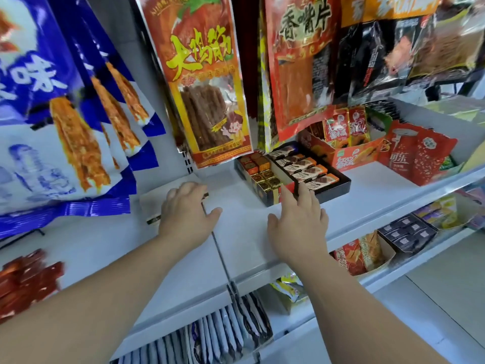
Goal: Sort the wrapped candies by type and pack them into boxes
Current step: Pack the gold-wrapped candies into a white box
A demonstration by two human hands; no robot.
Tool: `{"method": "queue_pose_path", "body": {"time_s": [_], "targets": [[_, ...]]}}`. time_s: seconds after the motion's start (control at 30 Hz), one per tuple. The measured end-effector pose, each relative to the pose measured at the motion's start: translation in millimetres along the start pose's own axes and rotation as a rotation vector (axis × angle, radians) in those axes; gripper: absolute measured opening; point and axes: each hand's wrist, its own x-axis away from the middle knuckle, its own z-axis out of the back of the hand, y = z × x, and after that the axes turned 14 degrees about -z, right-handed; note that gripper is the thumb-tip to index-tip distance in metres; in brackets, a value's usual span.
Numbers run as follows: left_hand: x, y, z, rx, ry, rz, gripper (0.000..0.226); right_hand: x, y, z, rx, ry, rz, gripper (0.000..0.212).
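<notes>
A black candy box (338, 189) lies on the white shelf (367, 195). Its left compartment holds square gold and orange wrapped candies (258, 170); its right one holds a row of orange and brown wrapped bars (305, 168). My right hand (299, 222) reaches over the shelf with straight fingers, the fingertips touching the box's front wall. To the left, a flat white lid-like box (152, 203) lies on the shelf. My left hand (187, 214) sits on its right end, fingers curled over the far side and thumb spread at the near edge.
Large snack bags hang above: blue ones (65, 114) at left, a red-yellow one (207, 82) just over the candy box. An orange display carton (351, 153) and red pouches (417, 153) stand to the right. Lower shelves hold more packets (225, 329).
</notes>
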Motion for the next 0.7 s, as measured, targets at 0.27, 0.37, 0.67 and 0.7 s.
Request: {"method": "queue_pose_path", "body": {"time_s": [0.27, 0.37, 0.67, 0.7], "targets": [[60.5, -79.6, 34.9, -0.201, -0.283, 0.123, 0.040, 50.7, -50.7, -13.2, 0.105, -0.184, 0.267, 0.063], [84.5, -80.4, 41.3, -0.180, -0.253, 0.018, 0.042, 68.8, -66.6, -16.7, 0.164, -0.265, 0.337, 0.065], [153.0, -42.2, 77.7, 0.350, -0.189, -0.100, 0.066, 119.3, -96.8, -30.9, 0.285, -0.506, 0.521, 0.076], [161.5, -42.2, 83.7, 0.366, -0.150, -0.072, 0.064, 124.3, -95.8, -32.3, 0.305, -0.498, 0.540, 0.075]]}}
